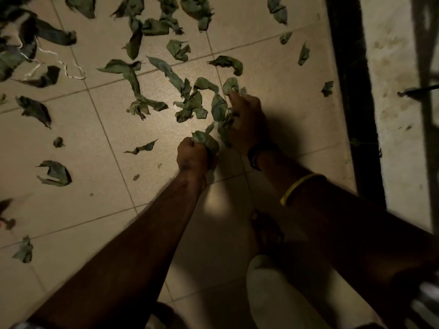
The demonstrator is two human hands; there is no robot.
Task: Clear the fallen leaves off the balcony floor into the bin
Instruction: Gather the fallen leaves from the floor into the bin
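Several curled green leaves [187,103] lie scattered over the beige tiled balcony floor [83,143]. My left hand [193,155] is a fist around a bunch of leaves [206,141] that sticks out of its top. My right hand [245,119] reaches further out and its fingers curl round more leaves [219,108] gathered off the floor, with another leaf [230,85] at its fingertips. No bin is in view.
A dark metal railing post [349,74] runs along the right edge, with a pale wall beyond it. A piece of white string [64,65] lies among leaves at the upper left. My foot [268,231] and a pale rounded object [273,288] are below my right arm.
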